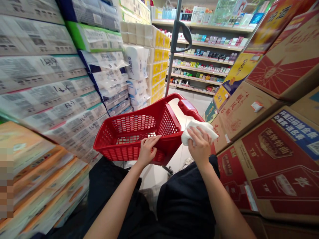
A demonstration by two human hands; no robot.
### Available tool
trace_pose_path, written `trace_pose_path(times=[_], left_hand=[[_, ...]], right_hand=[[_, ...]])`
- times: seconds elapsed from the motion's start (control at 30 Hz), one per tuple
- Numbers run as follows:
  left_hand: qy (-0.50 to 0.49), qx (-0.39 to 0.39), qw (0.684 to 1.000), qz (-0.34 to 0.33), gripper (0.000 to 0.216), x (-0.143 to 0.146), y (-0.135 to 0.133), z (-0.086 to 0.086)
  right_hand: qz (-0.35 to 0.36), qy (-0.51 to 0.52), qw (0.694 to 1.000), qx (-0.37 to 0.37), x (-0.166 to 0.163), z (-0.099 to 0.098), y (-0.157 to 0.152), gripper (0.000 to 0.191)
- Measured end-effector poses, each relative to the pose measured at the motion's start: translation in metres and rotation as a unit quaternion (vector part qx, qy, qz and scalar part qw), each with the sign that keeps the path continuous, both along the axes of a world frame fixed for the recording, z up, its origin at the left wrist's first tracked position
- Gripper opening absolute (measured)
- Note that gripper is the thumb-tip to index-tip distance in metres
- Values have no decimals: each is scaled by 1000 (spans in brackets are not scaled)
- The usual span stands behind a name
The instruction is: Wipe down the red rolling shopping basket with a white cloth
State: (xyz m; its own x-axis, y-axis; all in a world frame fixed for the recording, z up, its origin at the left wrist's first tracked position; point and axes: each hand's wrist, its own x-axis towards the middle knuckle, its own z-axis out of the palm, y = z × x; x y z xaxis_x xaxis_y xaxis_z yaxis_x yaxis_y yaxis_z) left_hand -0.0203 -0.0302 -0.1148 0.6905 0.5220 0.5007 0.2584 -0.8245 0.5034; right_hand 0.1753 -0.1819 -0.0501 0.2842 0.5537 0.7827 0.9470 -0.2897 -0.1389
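A red plastic shopping basket on wheels stands in front of my knees, with nothing in it that I can see. My left hand grips its near rim, fingers curled over the edge. My right hand presses a white cloth against the basket's right side near the rim. The basket's grey pull handle rises upright behind it.
Stacked packs of tissue and paper wall the left side. Cardboard cartons with red printing are piled on the right. Store shelves with small goods stand at the far end of the narrow aisle. My legs in dark trousers fill the bottom.
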Motion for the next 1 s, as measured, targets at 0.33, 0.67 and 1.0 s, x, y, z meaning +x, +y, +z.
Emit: trace_pose_path(times=[0.33,0.67,1.0], left_hand=[[4,4,1000,-9,65,-3,5,-4],[11,5,1000,-16,70,-4,3,0],[14,12,1000,0,70,-3,3,-2]], right_hand=[[124,26,989,-75,-79,-42,44,44],[34,10,999,24,46,15,-16,29],[-16,36,997,68,33,6,-10,35]])
